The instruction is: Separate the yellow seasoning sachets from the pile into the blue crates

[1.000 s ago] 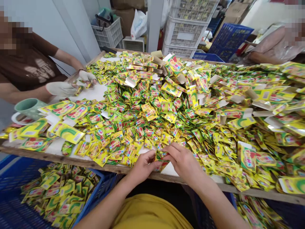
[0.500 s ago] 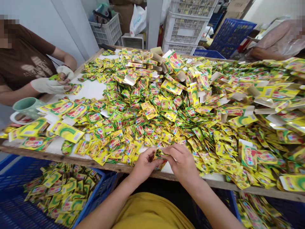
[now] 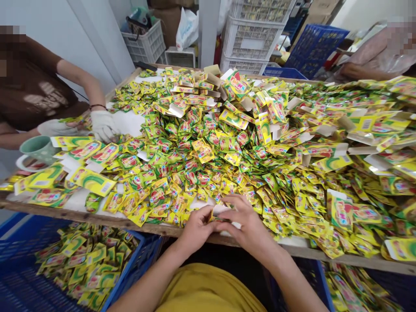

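Note:
Close to the table's near edge, my left hand [image 3: 197,229] is closed around a small candy box [image 3: 219,209], most of it hidden by my fingers. A pale flap shows at the box's top. My right hand [image 3: 245,221] grips the same box from the other side, thumb and fingers at its flap. Beyond both hands spreads a heap of small yellow and green candy packets [image 3: 177,167] with fruit prints. Flat yellow boxes with white flaps, such as one box [image 3: 92,181] to the left, lie among them.
A blue crate [image 3: 130,268] holding filled boxes stands below the table [image 3: 156,227] at left; another blue crate [image 3: 325,281] is at lower right. A green mug [image 3: 39,149] stands at far left. A co-worker's gloved hand [image 3: 104,125] reaches into packets. White crates [image 3: 248,43] are stacked behind.
My fingers have shifted on the box, and its pale flap now shows where packet-coloured print was visible. The co-worker's gloved hand at left has moved from their other hand to the packets.

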`<state>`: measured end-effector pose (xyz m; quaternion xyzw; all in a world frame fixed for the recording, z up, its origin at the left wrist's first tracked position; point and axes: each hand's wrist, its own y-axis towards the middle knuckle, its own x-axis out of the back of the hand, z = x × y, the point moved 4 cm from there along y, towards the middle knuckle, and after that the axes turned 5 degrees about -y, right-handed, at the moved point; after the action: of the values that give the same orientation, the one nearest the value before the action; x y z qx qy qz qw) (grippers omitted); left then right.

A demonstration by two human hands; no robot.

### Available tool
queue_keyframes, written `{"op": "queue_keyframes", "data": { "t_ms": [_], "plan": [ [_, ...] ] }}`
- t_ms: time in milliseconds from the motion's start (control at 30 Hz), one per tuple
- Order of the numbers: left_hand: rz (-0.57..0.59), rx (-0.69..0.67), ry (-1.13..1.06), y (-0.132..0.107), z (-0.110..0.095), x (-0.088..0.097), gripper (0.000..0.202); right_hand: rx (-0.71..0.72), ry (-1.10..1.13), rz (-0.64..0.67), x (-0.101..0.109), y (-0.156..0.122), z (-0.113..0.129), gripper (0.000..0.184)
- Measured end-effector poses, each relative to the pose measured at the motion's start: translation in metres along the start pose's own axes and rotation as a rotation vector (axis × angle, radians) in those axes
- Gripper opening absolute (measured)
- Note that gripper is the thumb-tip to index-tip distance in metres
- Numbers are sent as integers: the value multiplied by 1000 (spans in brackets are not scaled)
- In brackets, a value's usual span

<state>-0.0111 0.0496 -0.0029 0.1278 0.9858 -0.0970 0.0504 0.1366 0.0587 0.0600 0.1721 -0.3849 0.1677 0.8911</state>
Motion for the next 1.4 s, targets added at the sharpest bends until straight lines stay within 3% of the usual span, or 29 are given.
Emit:
{"op": "queue_keyframes", "data": {
  "t_ms": [100,167,233,367,533,600,700,833,967,1167,1300,1400],
  "plan": [
    [18,2,-93,-4,-6,3,32,-300,345,-229,0,-13,-20,18],
    [26,50,-179,-6,-11,4,36,-514,621,-219,-11,-22,-28,23],
    [32,117,-212,-7,-14,4,32,-599,845,-133,-24,-26,-26,25],
    [74,222,-280,-9,-18,5,29,-509,942,-70,-28,-24,-13,19],
    [204,207,-461,-9,-19,5,36,-595,968,37,-34,-19,-13,16],
    [176,199,-500,-7,-18,4,33,-578,921,10,-37,-13,-15,12],
    [4,171,-531,1,-16,5,26,-536,816,-133,-37,-5,-20,10],
    [-181,58,-301,9,-14,11,20,-501,803,-233,-35,3,-24,21],
    [-226,-27,-99,12,-10,17,21,-542,858,-208,-34,7,-27,21],
    [-165,-123,21,20,-12,17,19,-573,881,-239,-38,8,-31,21],
    [-102,-324,139,20,-19,20,8,-494,881,-249,-36,5,-30,17],
    [-46,-446,186,15,-22,19,12,-413,830,-255,-35,-2,-27,12]
  ]
}}
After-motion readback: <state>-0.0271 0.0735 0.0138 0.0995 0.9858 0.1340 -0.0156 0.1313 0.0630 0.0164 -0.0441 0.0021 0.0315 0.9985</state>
